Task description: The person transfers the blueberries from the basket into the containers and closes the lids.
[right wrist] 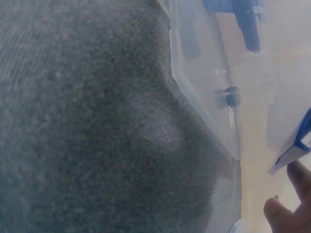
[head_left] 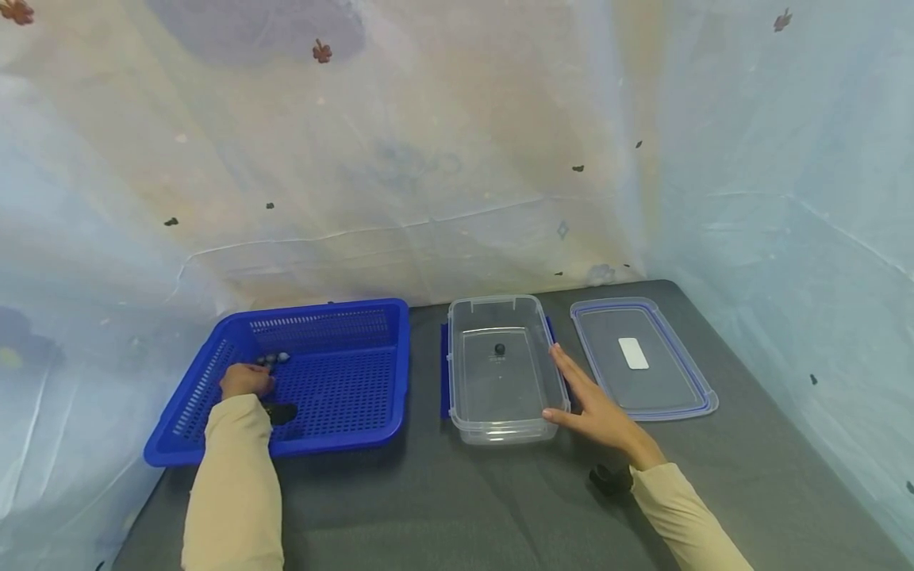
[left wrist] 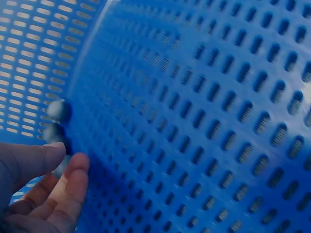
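Inside the blue plastic basket, my left hand is at a cluster of small round blue-grey balls, which look like blueberries. In the left wrist view, thumb and fingers are bent around one ball; I cannot tell whether they pinch it. Two more balls lie just beyond, against the basket wall. My right hand has its fingers extended along the right rim of a clear plastic container. A single dark ball lies in that container.
A clear lid with a blue seal and a white label lies right of the container. Blue side clips hang on the container. Everything stands on a grey cloth-covered table, with patterned curtains behind and beside it.
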The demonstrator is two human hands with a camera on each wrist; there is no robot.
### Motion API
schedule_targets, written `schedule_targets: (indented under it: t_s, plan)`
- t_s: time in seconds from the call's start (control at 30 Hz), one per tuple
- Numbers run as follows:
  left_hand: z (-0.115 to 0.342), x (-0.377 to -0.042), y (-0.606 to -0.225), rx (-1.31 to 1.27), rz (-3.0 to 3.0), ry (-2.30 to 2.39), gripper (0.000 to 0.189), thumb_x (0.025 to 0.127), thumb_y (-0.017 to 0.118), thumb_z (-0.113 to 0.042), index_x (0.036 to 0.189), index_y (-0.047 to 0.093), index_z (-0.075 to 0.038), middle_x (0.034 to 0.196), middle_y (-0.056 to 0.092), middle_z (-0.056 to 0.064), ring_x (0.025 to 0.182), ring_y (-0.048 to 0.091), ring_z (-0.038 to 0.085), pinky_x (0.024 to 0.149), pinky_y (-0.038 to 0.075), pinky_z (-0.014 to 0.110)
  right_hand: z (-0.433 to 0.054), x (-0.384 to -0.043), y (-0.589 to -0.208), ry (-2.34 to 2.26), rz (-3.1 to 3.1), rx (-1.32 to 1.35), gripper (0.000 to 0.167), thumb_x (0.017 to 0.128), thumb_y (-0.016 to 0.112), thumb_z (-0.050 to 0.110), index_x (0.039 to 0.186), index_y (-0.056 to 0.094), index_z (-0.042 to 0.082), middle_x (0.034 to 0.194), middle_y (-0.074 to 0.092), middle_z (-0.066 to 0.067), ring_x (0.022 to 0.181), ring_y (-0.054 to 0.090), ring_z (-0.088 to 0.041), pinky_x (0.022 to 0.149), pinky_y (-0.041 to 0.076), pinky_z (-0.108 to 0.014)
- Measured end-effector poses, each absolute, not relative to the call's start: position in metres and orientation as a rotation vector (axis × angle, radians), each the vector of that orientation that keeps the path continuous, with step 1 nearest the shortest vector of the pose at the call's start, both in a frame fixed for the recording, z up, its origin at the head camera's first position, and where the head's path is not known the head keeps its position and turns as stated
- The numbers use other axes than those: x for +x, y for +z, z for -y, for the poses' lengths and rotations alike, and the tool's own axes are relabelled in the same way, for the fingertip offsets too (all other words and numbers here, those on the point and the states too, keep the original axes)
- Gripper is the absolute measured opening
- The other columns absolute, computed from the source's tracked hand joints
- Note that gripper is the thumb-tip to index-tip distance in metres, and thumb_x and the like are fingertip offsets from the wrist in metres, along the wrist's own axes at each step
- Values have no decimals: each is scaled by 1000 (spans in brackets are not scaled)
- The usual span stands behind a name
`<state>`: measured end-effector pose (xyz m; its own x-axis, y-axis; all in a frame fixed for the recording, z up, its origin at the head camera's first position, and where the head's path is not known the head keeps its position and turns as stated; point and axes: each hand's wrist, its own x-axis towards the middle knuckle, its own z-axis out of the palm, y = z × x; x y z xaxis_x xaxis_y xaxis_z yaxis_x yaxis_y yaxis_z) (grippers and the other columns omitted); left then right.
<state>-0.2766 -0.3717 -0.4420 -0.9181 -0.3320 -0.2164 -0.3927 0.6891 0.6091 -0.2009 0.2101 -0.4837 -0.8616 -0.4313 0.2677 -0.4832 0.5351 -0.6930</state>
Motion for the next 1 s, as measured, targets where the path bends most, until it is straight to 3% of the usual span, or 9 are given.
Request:
schedule_targets:
  t_s: [0.03, 0.1, 0.17, 0.23, 0.67, 0.9, 1.0]
  plan:
    - [372, -278, -443, -615, -2778, 1134, 37, 86, 57, -6, 115, 59, 16, 113, 58, 35, 122, 43, 51, 109, 20, 57, -210, -201, -484, 1250, 2697, 803, 95, 87, 72, 35, 157, 11, 12, 161, 7, -9, 144, 12, -37, 104, 19, -67]
    - [374, -280, -445, -636, -2703, 1335, 36, 87, 55, -1, 117, 56, 20, 87, 66, 28, 98, 64, 36, 102, 38, 49, -210, -201, -483, 1255, 2701, 800, 95, 87, 72, 35, 157, 11, 13, 162, 6, -8, 144, 12, -36, 105, 19, -66]
    - [374, -282, -446, -682, -2612, 1525, 36, 88, 54, 3, 119, 55, 20, 70, 66, 12, 72, 69, 20, 86, 52, 37, -209, -200, -482, 1261, 2697, 805, 95, 87, 72, 35, 157, 11, 12, 162, 6, -8, 144, 11, -36, 105, 19, -66]
    - [374, -284, -447, -718, -2541, 1625, 38, 89, 53, 5, 124, 52, 19, 67, 61, -2, 61, 64, 7, 65, 56, 29, -209, -200, -481, 1269, 2693, 810, 95, 87, 72, 34, 156, 11, 11, 162, 6, -8, 144, 11, -35, 106, 19, -65]
    - [360, -287, -424, -728, -2472, 1801, 40, 97, 54, -2, 134, 47, 12, 89, 64, 6, 70, 66, 8, 72, 56, 28, -210, -202, -481, 1249, 2678, 826, 95, 86, 73, 33, 156, 14, 7, 161, 9, -13, 144, 13, -37, 105, 20, -66]
    - [352, -287, -406, -606, -2497, 1900, 44, 97, 57, -5, 136, 45, 12, 83, 62, -4, 74, 65, 5, 72, 55, 23, -211, -202, -482, 1262, 2685, 816, 96, 86, 73, 34, 156, 13, 8, 161, 9, -14, 144, 13, -36, 104, 20, -67]
    - [348, -288, -401, -560, -2576, 1860, 44, 97, 58, -8, 135, 46, 11, 88, 62, -2, 74, 64, 3, 75, 54, 23, -210, -202, -482, 1258, 2695, 811, 96, 86, 72, 35, 156, 12, 9, 161, 8, -12, 144, 13, -37, 103, 20, -68]
